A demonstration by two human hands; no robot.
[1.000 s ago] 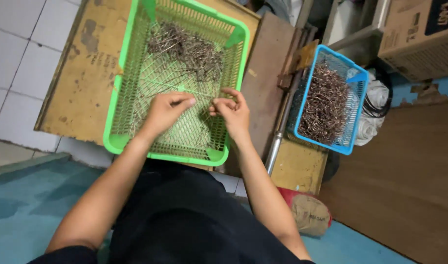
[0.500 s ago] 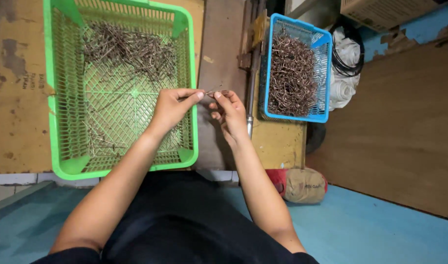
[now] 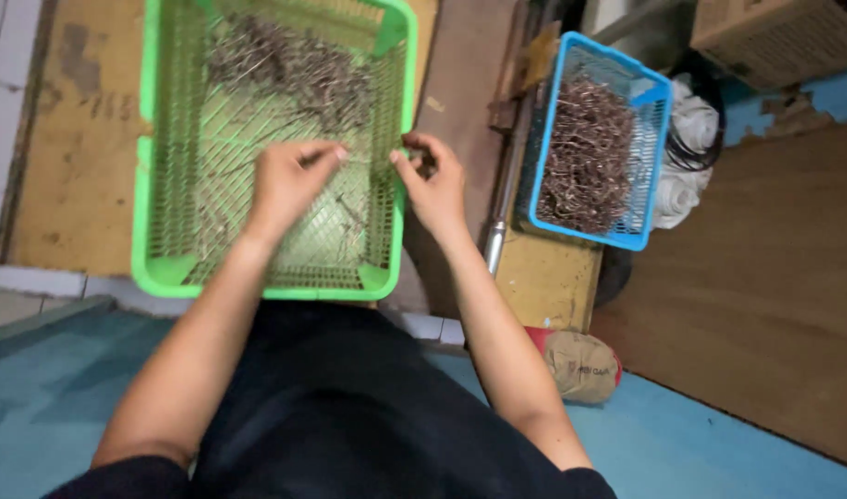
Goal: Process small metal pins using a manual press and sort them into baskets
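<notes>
A green plastic basket (image 3: pixel 155 194) lies on a worn yellow board, with a heap of thin bent metal wire pieces (image 3: pixel 285 65) at its far end. My left hand (image 3: pixel 289 180) hovers over the basket's middle with thumb and forefinger pinched together; anything thin between them is too small to see. My right hand (image 3: pixel 432 185) is just past the basket's right rim, fingers curled around a few dark wire pieces. The two hands are a short gap apart.
A blue plastic basket (image 3: pixel 650 102) full of similar wire pieces (image 3: pixel 585 152) stands to the right on a yellow box (image 3: pixel 543 277). A metal pipe (image 3: pixel 499 236) runs between the baskets. A tan pouch (image 3: pixel 580 365) lies on the blue floor; brown boarding is at far right.
My hands, which met fingertip to fingertip over the basket's right rim, have drawn apart. The view has shifted, so both baskets now sit differently in the frame.
</notes>
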